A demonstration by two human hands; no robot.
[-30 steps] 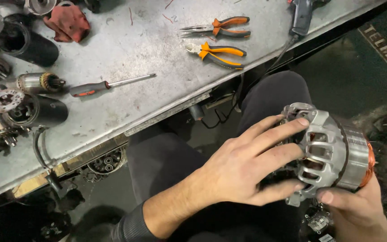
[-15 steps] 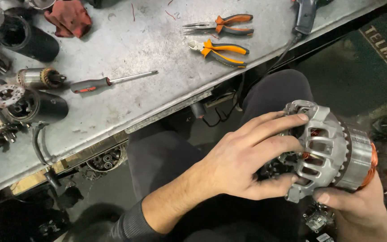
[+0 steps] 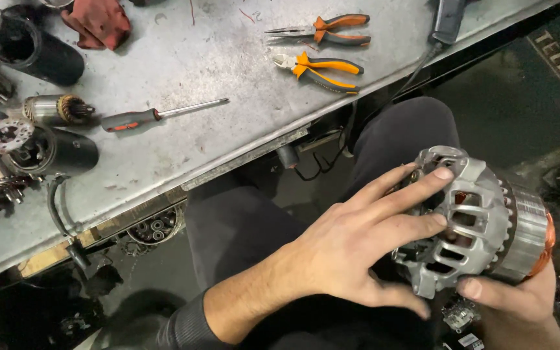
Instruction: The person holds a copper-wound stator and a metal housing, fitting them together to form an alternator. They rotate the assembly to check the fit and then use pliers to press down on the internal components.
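Left hand (image 3: 351,249) spread across the alternator (image 3: 481,220), right hand (image 3: 520,301) gripping beneath.

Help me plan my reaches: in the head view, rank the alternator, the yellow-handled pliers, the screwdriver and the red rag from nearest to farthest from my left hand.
1. Alternator: under the left hand, fingers spread on its housing.
2. Yellow-handled pliers: on the bench above the hand.
3. Screwdriver: further left, mid-bench.
4. Red rag: far upper-left corner.
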